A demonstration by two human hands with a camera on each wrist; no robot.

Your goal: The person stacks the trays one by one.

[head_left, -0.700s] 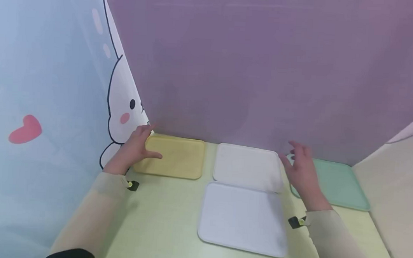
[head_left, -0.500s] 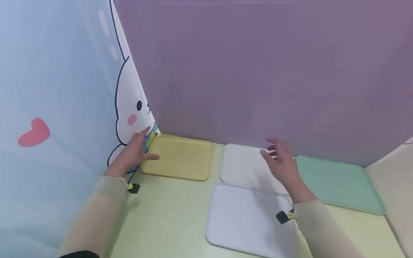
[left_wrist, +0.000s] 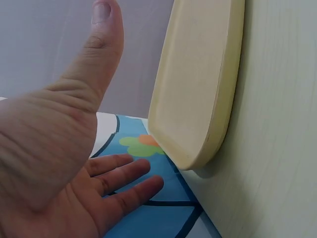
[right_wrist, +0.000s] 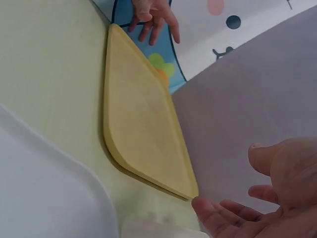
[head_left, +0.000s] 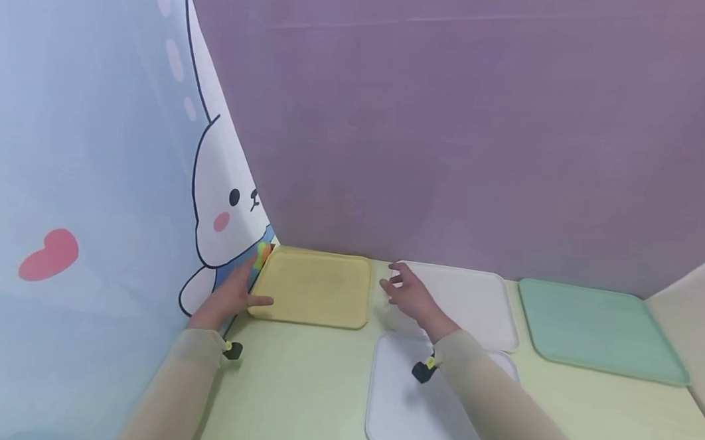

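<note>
My left hand (head_left: 229,298) lies at the left edge of the yellow tray (head_left: 316,288), fingers spread and relaxed, thumb pointing in along the tray's near left corner; it grips nothing, and I cannot tell whether the thumb touches the rim. My right hand (head_left: 407,294) hovers just off the tray's right edge, above the gap between it and the white tray (head_left: 468,302), fingers loosely spread, holding nothing. So the yellow tray sits flat on the bench (head_left: 296,390) between my two hands, its long axis running left to right from one hand to the other. The left hand is the nearer.

The tray sits at the back left of the pale green bench, close to the purple backdrop (head_left: 453,119) and the cartoon rabbit panel (head_left: 224,200) on the left. To the right follow the white tray and a mint green tray (head_left: 598,326), each apart from its neighbour. A pale lilac tray (head_left: 402,409) lies nearer me, under my right forearm, its far edge overlapping the white tray's near edge.
</note>
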